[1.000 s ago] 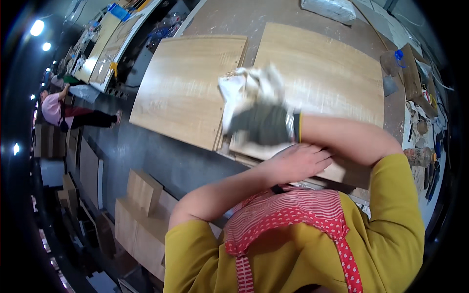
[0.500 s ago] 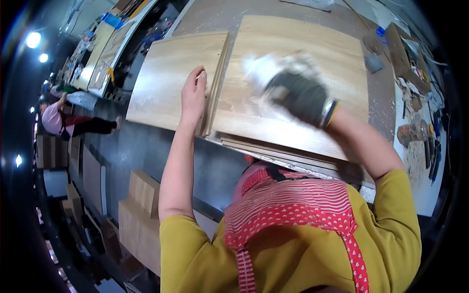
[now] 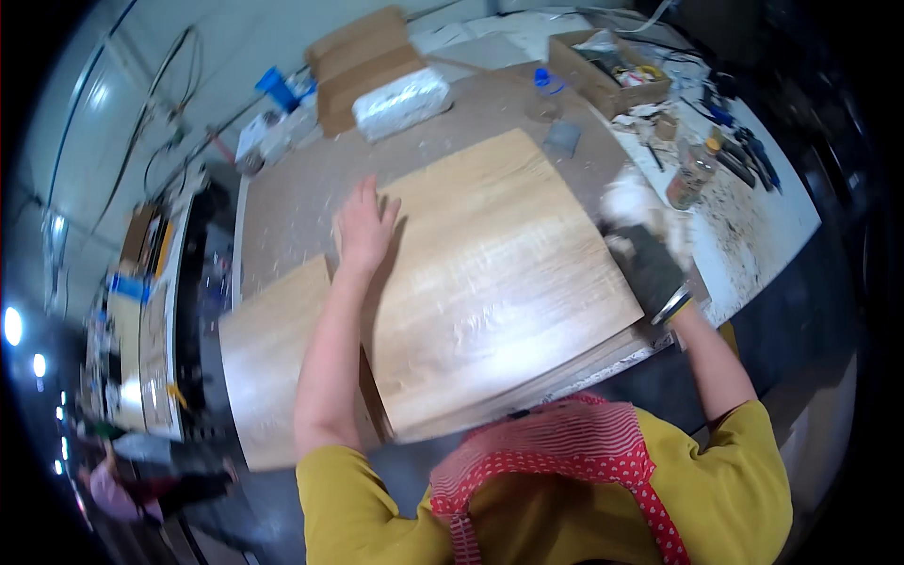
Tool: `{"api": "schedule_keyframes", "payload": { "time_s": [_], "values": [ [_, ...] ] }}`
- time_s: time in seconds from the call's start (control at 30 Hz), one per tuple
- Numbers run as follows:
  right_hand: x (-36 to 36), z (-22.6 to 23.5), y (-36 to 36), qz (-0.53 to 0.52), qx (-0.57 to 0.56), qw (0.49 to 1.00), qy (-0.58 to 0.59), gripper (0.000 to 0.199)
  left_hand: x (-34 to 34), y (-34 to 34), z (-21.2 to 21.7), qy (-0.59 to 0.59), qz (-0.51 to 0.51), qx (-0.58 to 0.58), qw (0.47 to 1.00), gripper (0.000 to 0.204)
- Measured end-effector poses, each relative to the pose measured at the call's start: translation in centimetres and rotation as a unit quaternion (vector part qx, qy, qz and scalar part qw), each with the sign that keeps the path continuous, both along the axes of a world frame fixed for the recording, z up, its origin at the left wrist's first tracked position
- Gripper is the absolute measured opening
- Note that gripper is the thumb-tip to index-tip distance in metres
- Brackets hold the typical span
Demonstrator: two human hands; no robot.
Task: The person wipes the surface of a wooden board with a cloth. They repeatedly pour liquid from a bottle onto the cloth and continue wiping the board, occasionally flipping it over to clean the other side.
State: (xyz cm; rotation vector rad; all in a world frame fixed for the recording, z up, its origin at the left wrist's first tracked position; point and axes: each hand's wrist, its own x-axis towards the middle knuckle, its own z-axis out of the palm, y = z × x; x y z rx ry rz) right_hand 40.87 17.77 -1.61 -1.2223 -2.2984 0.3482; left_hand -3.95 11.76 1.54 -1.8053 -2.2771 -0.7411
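A light wood-grain panel lies on top of a stack at the table's front edge. My bare left hand rests at the panel's left edge toward the far corner, fingers stretched and thumb apart. In a dark glove, my right hand grips a crumpled white rag beside the panel's right edge; motion blurs the rag. Whether the rag touches the panel's side, I cannot tell. Another wood-grain panel lies to the left, partly covered by my left forearm.
Behind the panel are a grey square pad, a blue-capped bottle and a white wrapped bundle by open cardboard. A cardboard box, a clear bottle and tools stand right. A person is far left.
My right hand has gone with the rag from the panel's top to its right edge. My left hand has shifted from the left panel to the main panel's edge. The view has turned.
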Motion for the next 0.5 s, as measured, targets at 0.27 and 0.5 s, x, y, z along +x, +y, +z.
{"api": "schedule_keyframes", "payload": {
  "time_s": [0.27, 0.5],
  "values": [
    [12.4, -0.3, -9.4, -0.278, -0.21, 0.803, 0.483, 0.023, -1.2, 11.5, -2.5, -0.057, -0.048, -0.251, 0.965, 0.085],
    [12.0, -1.3, -19.1, -0.333, -0.159, 0.742, 0.56, 0.017, -5.3, 16.5, -3.4, -0.079, -0.055, -0.185, 0.978, 0.068]
  ]
}}
